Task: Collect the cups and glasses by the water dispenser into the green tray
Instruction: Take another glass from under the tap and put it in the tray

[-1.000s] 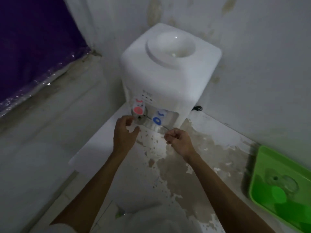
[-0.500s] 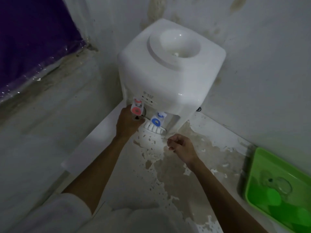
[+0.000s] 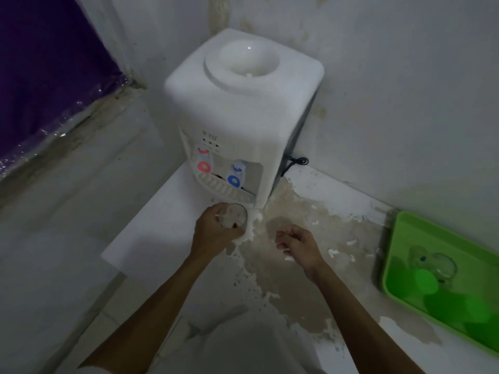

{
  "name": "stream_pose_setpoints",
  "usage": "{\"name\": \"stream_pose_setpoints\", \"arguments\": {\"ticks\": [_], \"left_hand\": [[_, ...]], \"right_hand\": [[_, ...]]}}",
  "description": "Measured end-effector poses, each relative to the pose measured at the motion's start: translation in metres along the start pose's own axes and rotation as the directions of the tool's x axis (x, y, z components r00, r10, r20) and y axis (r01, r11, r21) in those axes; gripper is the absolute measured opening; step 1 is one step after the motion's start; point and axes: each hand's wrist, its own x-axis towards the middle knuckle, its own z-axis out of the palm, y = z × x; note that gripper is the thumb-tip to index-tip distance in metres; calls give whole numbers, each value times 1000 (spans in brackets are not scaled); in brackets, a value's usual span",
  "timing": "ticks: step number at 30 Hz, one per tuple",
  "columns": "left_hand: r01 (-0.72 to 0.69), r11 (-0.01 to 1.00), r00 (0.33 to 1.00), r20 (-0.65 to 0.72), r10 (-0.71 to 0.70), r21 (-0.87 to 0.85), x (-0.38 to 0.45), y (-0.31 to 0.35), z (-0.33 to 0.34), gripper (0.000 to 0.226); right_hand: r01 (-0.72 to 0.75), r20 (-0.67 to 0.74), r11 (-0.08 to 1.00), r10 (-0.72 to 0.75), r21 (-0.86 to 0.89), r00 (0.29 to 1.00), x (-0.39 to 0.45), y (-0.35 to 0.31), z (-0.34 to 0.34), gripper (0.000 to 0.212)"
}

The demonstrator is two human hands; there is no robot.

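The left hand (image 3: 216,233) has its fingers (image 3: 237,230) closed around a clear glass (image 3: 234,216), just in front of the white water dispenser (image 3: 243,109). The right hand (image 3: 299,245) is loosely curled and holds nothing. The glass looks smooth and slippery, so it is better to keep it upright and carry it low over the peeling desk (image 3: 310,220) to the glossy green tray (image 3: 405,238), beside the glasses (image 3: 434,264) already inside.

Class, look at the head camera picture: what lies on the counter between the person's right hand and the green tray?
In the head view, no objects: only bare counter with peeling, stained paint between the right hand and the green tray.
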Motion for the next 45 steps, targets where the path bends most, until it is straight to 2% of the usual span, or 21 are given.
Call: {"name": "stream_pose_setpoints", "arguments": {"ticks": [4, 7, 10, 13, 17, 19, 22, 24, 28, 30, 32, 34, 36, 38, 41, 45], "left_hand": [[-121, 993, 985, 125, 121, -7, -37, 26, 44, 77], [-163, 987, 963, 217, 161, -9, -64, 54, 85, 89], [-225, 973, 925, 303, 230, -50, -90, 84, 131, 82], [-280, 956, 877, 379, 294, -92, -116, 113, 182, 77], [-297, 937, 835, 426, 349, -185, -149, 140, 238, 73], [-296, 928, 815, 447, 370, -229, -166, 151, 267, 70], [-289, 921, 788, 481, 384, -261, -184, 165, 303, 71], [-272, 927, 769, 521, 371, -258, -191, 174, 328, 72], [-298, 932, 713, 600, 362, -207, -190, 183, 363, 69], [-353, 924, 689, 629, 361, -144, -184, 186, 377, 65], [-398, 914, 674, 650, 351, -80, -176, 189, 392, 57], [-447, 894, 658, 666, 351, -30, -167, 190, 407, 45], [-491, 871, 652, 677, 343, 32, -157, 191, 421, 38], [-512, 854, 653, 686, 320, 89, -147, 191, 434, 35], [-550, 820, 634, 717, 288, 157, -134, 190, 448, 33], [-576, 786, 606, 763, 225, 226, -124, 188, 458, 31]], "right_hand": [[-109, -13, 985, 111, 132, 994, -24, 22, -35, 13], [-184, 16, 956, 185, 229, 983, -45, 37, -70, 32], [-226, 74, 882, 215, 414, 974, -67, 53, -108, 47], [-189, 78, 747, 181, 637, 980, -89, 65, -149, 57], [-85, 60, 543, 63, 835, 996, -115, 72, -198, 74], [-19, 29, 431, -17, 902, 999, -125, 76, -227, 71], [62, -50, 400, -42, 915, 998, -136, 84, -268, 65], [121, -126, 473, -20, 873, 992, -141, 88, -298, 62], [247, -323, 721, -34, 648, 946, -145, 86, -348, 44], [268, -463, 806, 8, 528, 886, -142, 85, -375, 39], [267, -590, 876, 26, 403, 807, -134, 85, -404, 46], [279, -680, 929, -42, 243, 732, -124, 86, -428, 48], [217, -719, 976, -129, 32, 683, -111, 93, -449, 49], [88, -696, 984, -172, -155, 697, -95, 101, -465, 58], [-48, -622, 946, -172, -321, 764, -74, 113, -475, 66], [-182, -539, 834, -156, -521, 828, -53, 123, -470, 70]]}}
